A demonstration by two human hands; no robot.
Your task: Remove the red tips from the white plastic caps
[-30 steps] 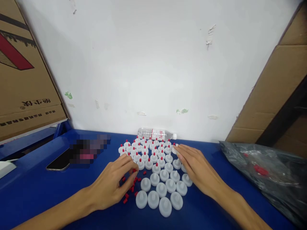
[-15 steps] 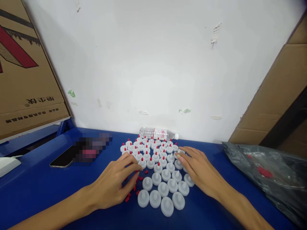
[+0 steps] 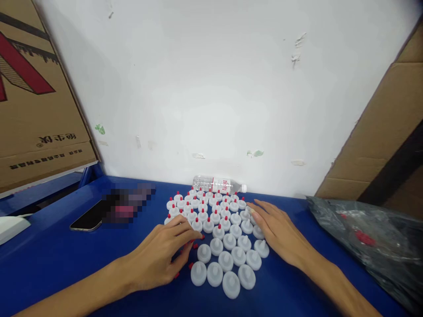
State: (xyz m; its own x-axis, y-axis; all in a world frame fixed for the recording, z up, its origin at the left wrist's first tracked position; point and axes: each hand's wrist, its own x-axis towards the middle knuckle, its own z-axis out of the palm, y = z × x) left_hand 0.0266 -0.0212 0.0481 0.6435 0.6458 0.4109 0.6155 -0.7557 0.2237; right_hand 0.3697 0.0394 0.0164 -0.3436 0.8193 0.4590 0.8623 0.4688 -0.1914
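Observation:
Several white round nozzle lids point(image 3: 226, 260) with pointed spouts stand on the blue tabletop point(image 3: 132, 304). Those at the back wear small red tips, while the front and right ones have bare spouts. My left hand point(image 3: 165, 251) is curved over loose red tips point(image 3: 191, 266) at the left of the group. Its index fingertip is at one red tip point(image 3: 202, 237), with the thumb apart from it; part of the pile is hidden under the palm. My right hand point(image 3: 280, 231) rests with stretched fingers against the right edge of the lids, partly covering some.
A clear plastic bottle point(image 3: 220, 185) lies behind the lids against the white wall point(image 3: 211, 88). A phone point(image 3: 87, 216) lies at the left. To the right is a dark plastic bag point(image 3: 366, 251) with red pieces showing. Cardboard point(image 3: 42, 114) stands at the left, more point(image 3: 373, 123) at the right.
My left hand has shifted slightly right, its index fingertip now reaching a loose red tip. My right hand has drawn slightly right, uncovering more of the lids beside it.

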